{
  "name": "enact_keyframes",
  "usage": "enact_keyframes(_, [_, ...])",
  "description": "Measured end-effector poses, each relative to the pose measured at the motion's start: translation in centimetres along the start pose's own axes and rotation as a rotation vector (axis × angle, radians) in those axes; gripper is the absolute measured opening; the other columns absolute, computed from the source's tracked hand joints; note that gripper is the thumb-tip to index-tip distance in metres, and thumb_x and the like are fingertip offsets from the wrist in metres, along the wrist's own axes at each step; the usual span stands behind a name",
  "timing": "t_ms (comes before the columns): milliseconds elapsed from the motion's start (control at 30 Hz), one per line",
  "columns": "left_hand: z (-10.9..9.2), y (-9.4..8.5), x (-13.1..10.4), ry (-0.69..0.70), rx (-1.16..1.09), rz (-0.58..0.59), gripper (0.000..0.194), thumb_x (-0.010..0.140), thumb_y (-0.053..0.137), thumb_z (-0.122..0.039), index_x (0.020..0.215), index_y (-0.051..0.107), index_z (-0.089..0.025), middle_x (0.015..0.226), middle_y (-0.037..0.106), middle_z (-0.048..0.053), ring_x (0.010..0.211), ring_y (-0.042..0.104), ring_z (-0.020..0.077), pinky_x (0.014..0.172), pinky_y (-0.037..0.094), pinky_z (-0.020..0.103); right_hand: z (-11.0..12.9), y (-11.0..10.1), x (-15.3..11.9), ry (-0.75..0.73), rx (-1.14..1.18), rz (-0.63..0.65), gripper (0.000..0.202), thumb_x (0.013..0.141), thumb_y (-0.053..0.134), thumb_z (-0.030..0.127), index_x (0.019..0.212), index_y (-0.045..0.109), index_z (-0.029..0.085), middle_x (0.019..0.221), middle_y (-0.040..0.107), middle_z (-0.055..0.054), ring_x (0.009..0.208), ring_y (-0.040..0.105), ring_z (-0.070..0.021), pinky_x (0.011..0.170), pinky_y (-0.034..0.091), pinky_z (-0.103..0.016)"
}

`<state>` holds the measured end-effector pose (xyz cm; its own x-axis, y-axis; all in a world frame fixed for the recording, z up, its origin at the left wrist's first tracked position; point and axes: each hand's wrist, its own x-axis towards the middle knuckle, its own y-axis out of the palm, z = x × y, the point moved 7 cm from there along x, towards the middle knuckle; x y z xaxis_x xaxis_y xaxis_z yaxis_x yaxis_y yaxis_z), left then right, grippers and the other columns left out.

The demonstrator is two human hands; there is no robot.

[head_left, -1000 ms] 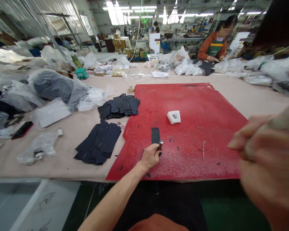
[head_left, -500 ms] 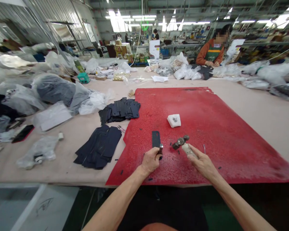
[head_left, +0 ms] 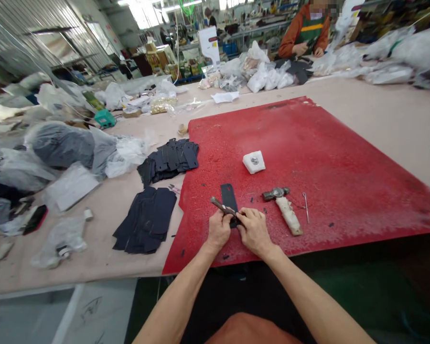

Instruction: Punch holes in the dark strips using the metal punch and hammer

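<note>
My left hand (head_left: 219,230) is closed round a metal punch (head_left: 220,205), which is tilted with its end pointing up and to the left. The fingers of my right hand (head_left: 255,230) pinch at the other end of the punch; a small dark bit there is too hidden to make out. Beneath the hands lies a dark strip (head_left: 228,195) with a slot near its far end, flat on the red mat (head_left: 290,138). To the right, a hammer (head_left: 288,215) with a whitish wrapped handle rests on the mat.
A white block (head_left: 254,162) sits beyond the strip, and a thin metal pin (head_left: 306,208) lies right of the hammer. Two piles of dark pieces (head_left: 146,220) are on the left. Plastic bags (head_left: 64,143) crowd the far left. A co-worker (head_left: 304,33) is across the table.
My right hand has let go of the hammer, which now lies on the mat, and has moved left to the punch. The punch has gone from upright to tilted. The view has dipped and turned.
</note>
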<state>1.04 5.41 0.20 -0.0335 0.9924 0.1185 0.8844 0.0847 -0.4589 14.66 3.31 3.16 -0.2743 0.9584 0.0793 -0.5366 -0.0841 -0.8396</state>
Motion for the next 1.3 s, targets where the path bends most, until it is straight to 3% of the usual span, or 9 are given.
enact_keyframes(133, [1.6,-2.5,0.3,-0.162,-0.075,-0.219,0.022,0.09,0.048,-0.029,0.088,0.065,-0.015,0.082,0.072,0.005,0.074,0.067,0.0176,0.072,0.053,0.029,-0.9,-0.2,0.0,0.017,0.023,-0.001,0.029,0.082,0.059,0.018,0.109,0.065,0.021,0.118,0.061,-0.007,0.111,0.048,-0.0248,0.096,0.031,-0.04])
enact_keyframes(367, [0.7,-6.9,-1.5,-0.053,0.138,-0.206,0.017,0.086,0.051,-0.026,0.084,0.067,-0.018,0.079,0.071,0.004,0.074,0.067,0.0185,0.072,0.052,0.028,0.3,-0.3,1.8,0.149,-0.147,0.014,0.059,0.079,0.067,0.044,0.128,0.05,0.016,0.114,0.059,-0.015,0.107,0.052,-0.0316,0.088,0.037,-0.042])
enact_keyframes(467, [0.8,-8.4,-2.7,-0.019,0.148,-0.24,0.017,0.086,0.05,-0.022,0.086,0.066,-0.018,0.081,0.071,0.004,0.076,0.068,0.0184,0.074,0.053,0.028,1.3,0.4,2.9,0.24,-0.23,0.038,0.064,0.078,0.068,0.039,0.131,0.046,0.009,0.111,0.06,-0.02,0.101,0.058,-0.0328,0.083,0.041,-0.04])
enact_keyframes(600, [1.9,-9.2,-3.8,-0.012,0.082,-0.291,0.019,0.087,0.047,-0.019,0.087,0.066,-0.019,0.083,0.071,0.005,0.079,0.068,0.0187,0.076,0.054,0.03,0.7,2.4,4.1,0.3,-0.178,0.137,0.048,0.077,0.064,0.03,0.118,0.053,0.01,0.097,0.066,-0.018,0.09,0.065,-0.0316,0.075,0.043,-0.037])
enact_keyframes(767, [2.8,-9.1,-4.1,-0.013,0.037,-0.295,0.019,0.084,0.046,-0.013,0.085,0.064,-0.019,0.082,0.069,0.006,0.08,0.066,0.0196,0.076,0.053,0.03,0.9,3.9,8.1,0.19,0.24,0.225,0.01,0.073,0.057,0.027,0.07,0.06,0.018,0.066,0.065,-0.005,0.065,0.062,-0.021,0.059,0.041,-0.028])
enact_keyframes(900, [3.0,-8.5,-4.3,-0.006,0.003,-0.233,0.017,0.08,0.05,-0.007,0.082,0.061,-0.019,0.08,0.067,0.005,0.077,0.065,0.0185,0.075,0.052,0.029,4.7,2.7,15.3,0.114,0.354,0.218,0.027,0.075,0.055,0.04,0.071,0.063,0.014,0.06,0.062,-0.002,0.057,0.057,-0.017,0.053,0.041,-0.025])
enact_keyframes(1067, [3.2,-8.3,-4.6,-0.022,-0.033,-0.223,0.014,0.076,0.053,-0.006,0.079,0.056,-0.019,0.076,0.063,0.003,0.073,0.062,0.0177,0.072,0.05,0.028,11.1,1.5,24.2,0.03,0.267,0.086,0.049,0.085,0.045,0.049,0.105,0.064,0.009,0.089,0.069,-0.012,0.081,0.062,-0.0215,0.07,0.045,-0.03])
enact_keyframes(1167, [3.3,-8.2,-4.7,-0.026,-0.012,-0.214,0.015,0.073,0.054,-0.005,0.077,0.054,-0.019,0.075,0.061,0.002,0.071,0.06,0.017,0.068,0.047,0.027,15.1,4.2,24.7,-0.076,0.149,0.097,0.044,0.079,0.058,0.039,0.113,0.063,0.011,0.104,0.067,-0.015,0.097,0.06,-0.0249,0.084,0.042,-0.035])
enact_keyframes(1300, [3.4,-8.1,-4.8,0.019,0.026,-0.22,0.016,0.07,0.054,-0.004,0.078,0.052,-0.018,0.076,0.061,0.002,0.07,0.06,0.0176,0.066,0.046,0.026,19.6,10.5,21.5,-0.27,-0.023,0.213,0.053,0.063,0.077,0.039,0.111,0.065,0.019,0.113,0.066,-0.013,0.108,0.055,-0.0305,0.093,0.035,-0.041])
